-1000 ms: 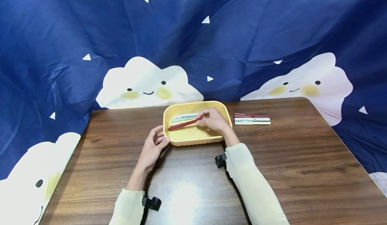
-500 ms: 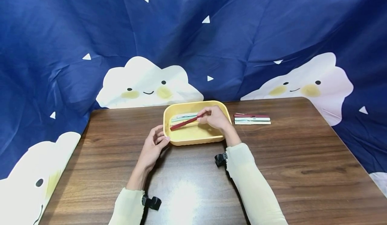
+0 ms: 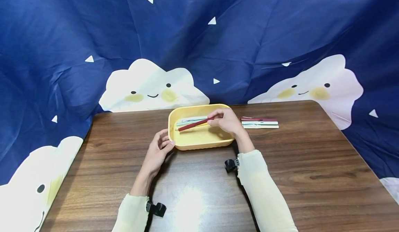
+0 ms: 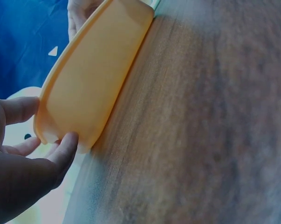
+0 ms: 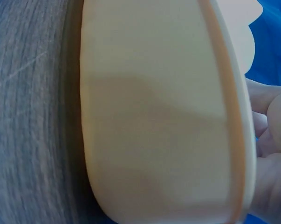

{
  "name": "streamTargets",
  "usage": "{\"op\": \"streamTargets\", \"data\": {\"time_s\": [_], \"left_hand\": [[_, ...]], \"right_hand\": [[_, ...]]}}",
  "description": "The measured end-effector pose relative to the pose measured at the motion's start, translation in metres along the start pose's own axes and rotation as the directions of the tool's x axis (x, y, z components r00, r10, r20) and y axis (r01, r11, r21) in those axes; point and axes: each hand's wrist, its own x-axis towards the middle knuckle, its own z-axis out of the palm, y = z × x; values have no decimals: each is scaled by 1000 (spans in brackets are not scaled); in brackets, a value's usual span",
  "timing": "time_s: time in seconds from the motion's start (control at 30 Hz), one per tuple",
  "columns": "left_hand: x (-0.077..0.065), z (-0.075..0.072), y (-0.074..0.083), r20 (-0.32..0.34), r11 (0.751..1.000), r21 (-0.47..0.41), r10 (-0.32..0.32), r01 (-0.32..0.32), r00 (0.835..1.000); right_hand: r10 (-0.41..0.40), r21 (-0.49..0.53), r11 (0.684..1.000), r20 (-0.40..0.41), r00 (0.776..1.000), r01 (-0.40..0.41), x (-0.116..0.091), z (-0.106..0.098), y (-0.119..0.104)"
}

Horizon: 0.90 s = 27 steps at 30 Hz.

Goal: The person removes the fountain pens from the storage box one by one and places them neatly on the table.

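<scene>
A yellow rectangular basket (image 3: pixel 204 144) sits on the table in the head view. My left hand (image 3: pixel 158 152) holds its near left corner; the left wrist view shows the thumb and fingers (image 4: pixel 65 151) against the outer wall. Over the inside of the basket, my right hand (image 3: pixel 225 122) pinches the right end of a dark red pen (image 3: pixel 194 124). That pen slants down to the left. Beneath it lie mint-green and pale pens (image 3: pixel 184 123), partly hidden. In the right wrist view, the basket wall covers part of the right hand (image 5: pixel 270 126) and hides the pen.
To the right of the basket, a dark red pen (image 3: pixel 259 119), a mint pen (image 3: pixel 261 123) and a pale yellow pen (image 3: pixel 261 126) lie side by side on the brown wooden table (image 3: pixel 311 162). A blue curtain with clouds (image 3: pixel 237 45) hangs behind the table's far edge.
My right hand has moved slightly to the right with the dark red pen, whose left end has shifted right and away from the basket's left wall. The left hand and basket have not moved.
</scene>
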Motion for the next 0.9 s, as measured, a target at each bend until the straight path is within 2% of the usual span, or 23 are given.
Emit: {"op": "streamTargets", "data": {"time_s": [0.47,0.9], "left_hand": [[-1,0,2,5,1000,1,1,-1,1000],[-1,0,3,4,1000,7,-3,3,1000]], "right_hand": [[-31,-8,1000,-46,998,30,-11,-18,-4],[8,35,999,-97,995,-5,-20,-35,-4]]}}
